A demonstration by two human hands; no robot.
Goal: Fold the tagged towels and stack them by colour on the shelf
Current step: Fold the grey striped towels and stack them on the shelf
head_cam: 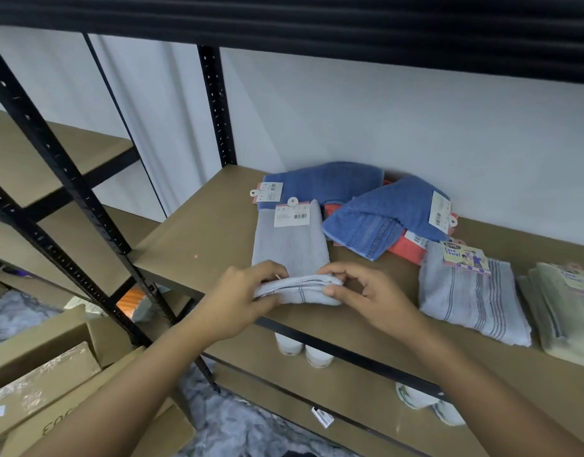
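Note:
A light grey towel [292,245] with a white barcode tag [291,215] lies lengthwise on the brown shelf [198,232]. Its near end is folded up into a thick edge. My left hand [247,298] and my right hand [366,291] both pinch that folded edge, one at each side. Behind it lie two blue tagged towels [330,181] [379,216], loosely piled over an orange towel [407,249]. To the right rests a folded grey striped towel [468,298] with a "Face Towel" label, and a pale green folded towel [567,311] sits at the far right.
Black perforated shelf posts [218,107] stand behind and to the left. A lower shelf [350,387] shows white shoes [304,349]. Cardboard boxes [50,367] are stacked at the lower left on a grey rug [238,423]. A white wall backs the shelf.

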